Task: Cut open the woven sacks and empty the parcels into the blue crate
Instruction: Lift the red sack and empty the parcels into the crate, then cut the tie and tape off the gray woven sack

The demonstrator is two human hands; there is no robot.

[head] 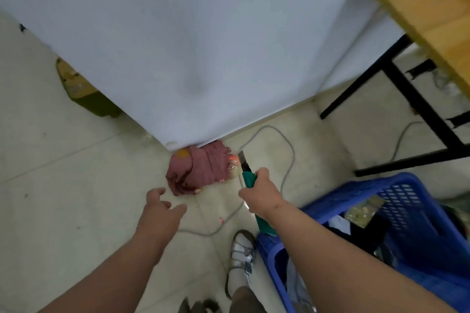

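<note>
Floor tiles (pixel 63 160) fill the left, where a green box (pixel 86 91) sits against the white wall (pixel 203 33). Lower down, the left hand (pixel 162 207) reaches forward over the floor, fingers loosely spread, holding nothing. Ahead of it a reddish sack (pixel 201 170) lies crumpled at the wall's corner. Just right of the sack, the right hand (pixel 260 192) grips a green-handled knife (pixel 248 173), blade pointing toward the sack. A grey cable (pixel 287 142) loops across the floor beyond. The blue crate (pixel 407 213) stands at the lower right beside a sandalled foot (pixel 243 254), with parcels (pixel 363 211) inside. A wooden table (pixel 432 7) on black legs occupies the upper right.
</note>
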